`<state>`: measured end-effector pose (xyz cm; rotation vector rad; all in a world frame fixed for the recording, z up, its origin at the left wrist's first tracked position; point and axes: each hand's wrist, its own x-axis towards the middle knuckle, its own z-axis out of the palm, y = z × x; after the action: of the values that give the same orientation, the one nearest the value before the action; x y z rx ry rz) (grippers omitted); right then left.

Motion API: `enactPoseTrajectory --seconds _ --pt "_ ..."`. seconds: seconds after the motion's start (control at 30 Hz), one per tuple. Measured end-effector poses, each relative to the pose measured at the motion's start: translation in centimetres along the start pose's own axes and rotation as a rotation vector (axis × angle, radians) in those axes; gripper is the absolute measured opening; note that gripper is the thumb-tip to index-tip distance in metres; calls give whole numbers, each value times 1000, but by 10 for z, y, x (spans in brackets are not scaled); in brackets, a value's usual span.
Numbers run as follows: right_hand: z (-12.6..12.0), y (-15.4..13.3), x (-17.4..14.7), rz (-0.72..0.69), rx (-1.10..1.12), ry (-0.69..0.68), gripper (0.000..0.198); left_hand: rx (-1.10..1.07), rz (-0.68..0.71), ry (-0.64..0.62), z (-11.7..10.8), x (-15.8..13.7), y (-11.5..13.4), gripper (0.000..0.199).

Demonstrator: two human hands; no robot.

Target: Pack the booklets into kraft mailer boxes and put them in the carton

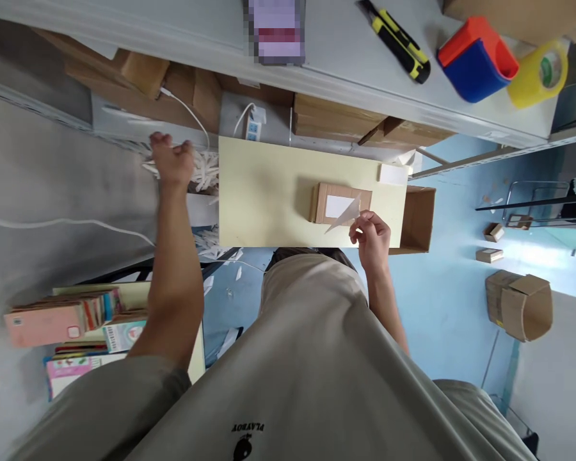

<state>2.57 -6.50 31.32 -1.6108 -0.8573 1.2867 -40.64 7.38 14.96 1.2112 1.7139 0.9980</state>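
Observation:
My right hand [373, 240] pinches the edge of a thin, pale sheet [344, 215], part of which is folded into a triangle. The sheet hangs over a small cardboard box [320, 203] lying on the pale yellow tabletop [262, 192]. A white label [336, 205] shows on the box's top, partly behind the sheet. Off the table's left end, my left hand [173, 160] is raised with its fingers apart and slightly bent, holding nothing that I can see. Close to it is a heap of white paper strips [205, 169].
On the grey shelf [336, 38] above lie a yellow-black utility knife [398, 41], a red-blue tape dispenser [477, 61], a yellow tape roll [540, 73] and a phone [276, 29]. An open carton [418, 221] stands at the table's right end. Books [48, 323] are stacked lower left.

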Motion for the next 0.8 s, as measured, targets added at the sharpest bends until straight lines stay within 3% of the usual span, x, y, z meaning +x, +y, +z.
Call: enactPoseTrajectory --seconds 0.07,0.1,0.2,0.33,0.53,0.63,0.7,0.8 --pt "-5 1 9 -21 -35 -30 42 -161 -114 39 53 -33 30 94" --pt "-7 2 13 -38 -54 -50 42 -274 -167 -6 81 -55 49 93" --pt "-15 1 23 -111 -115 -103 40 -432 -181 -275 154 -124 114 75" --pt "-25 2 32 -195 -225 -163 32 -480 -208 -415 206 -176 174 64" --pt "-44 18 47 -241 -318 -248 17 -450 -277 -347 247 -190 182 63" --pt "-57 27 51 -251 -342 -344 10 -474 -346 -230 266 -195 176 57" --pt "-68 33 53 -256 -345 -393 14 -521 -407 -130 275 -197 174 56" --pt "-88 44 59 -216 -329 -364 20 -617 -500 12 282 -194 171 57"
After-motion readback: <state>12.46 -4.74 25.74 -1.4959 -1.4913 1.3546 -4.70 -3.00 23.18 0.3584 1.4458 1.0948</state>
